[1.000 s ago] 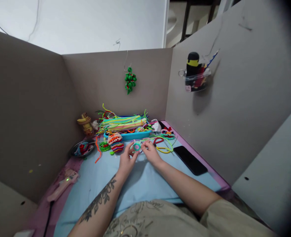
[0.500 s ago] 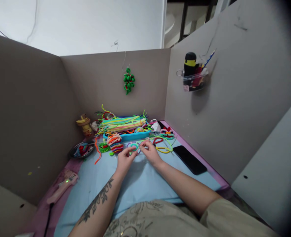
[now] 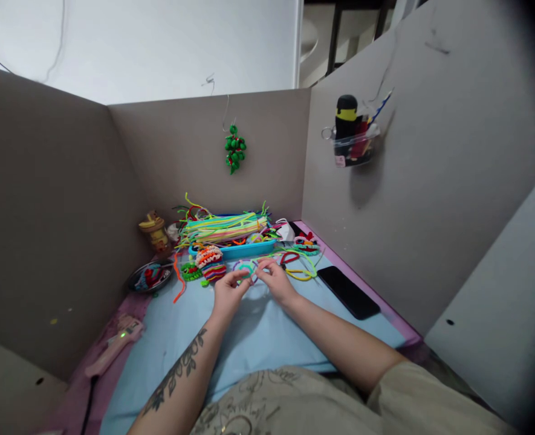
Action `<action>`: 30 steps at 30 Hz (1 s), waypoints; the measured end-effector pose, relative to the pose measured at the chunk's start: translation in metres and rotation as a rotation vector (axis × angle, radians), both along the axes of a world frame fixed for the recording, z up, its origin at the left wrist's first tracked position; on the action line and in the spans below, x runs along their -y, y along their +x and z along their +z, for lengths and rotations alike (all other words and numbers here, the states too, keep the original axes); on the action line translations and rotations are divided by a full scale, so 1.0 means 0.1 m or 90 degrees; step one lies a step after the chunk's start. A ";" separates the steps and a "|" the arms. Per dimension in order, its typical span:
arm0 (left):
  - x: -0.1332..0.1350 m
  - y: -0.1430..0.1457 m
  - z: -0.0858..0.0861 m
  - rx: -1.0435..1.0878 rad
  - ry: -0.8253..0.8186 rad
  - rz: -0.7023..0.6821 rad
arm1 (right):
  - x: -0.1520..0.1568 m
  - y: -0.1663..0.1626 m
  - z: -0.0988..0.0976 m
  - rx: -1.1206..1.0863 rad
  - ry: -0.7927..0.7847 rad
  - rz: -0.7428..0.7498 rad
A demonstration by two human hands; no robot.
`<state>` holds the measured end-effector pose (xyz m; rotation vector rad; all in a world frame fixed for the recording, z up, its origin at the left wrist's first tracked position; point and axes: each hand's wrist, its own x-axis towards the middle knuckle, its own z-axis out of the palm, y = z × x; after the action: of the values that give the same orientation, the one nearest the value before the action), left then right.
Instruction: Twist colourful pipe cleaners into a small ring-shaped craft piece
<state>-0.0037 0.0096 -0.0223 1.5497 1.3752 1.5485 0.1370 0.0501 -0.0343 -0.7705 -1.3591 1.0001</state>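
My left hand and my right hand meet over the light blue mat, fingers pinched on a small teal and purple pipe-cleaner ring. Just beyond the hands stands a blue tray piled with neon pipe cleaners. A striped pipe-cleaner figure lies left of the ring. Loose yellow, green and red pipe cleaners lie to the right of my right hand.
A black phone lies at the mat's right edge. A pink glue gun and a metal dish sit on the left. Cardboard walls enclose three sides; a green ornament and a clear pocket with a black bottle hang on them.
Both hands have drawn slightly nearer to me with the ring, and the fingers have shifted on it. The view has drifted a little.
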 end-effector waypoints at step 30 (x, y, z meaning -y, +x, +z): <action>0.01 0.04 0.03 0.052 0.029 -0.066 | 0.00 0.02 0.01 0.101 -0.004 0.012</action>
<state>0.0005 0.0083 -0.0191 1.5420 1.2031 1.5726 0.1393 0.0500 -0.0333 -0.8569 -1.5031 0.9747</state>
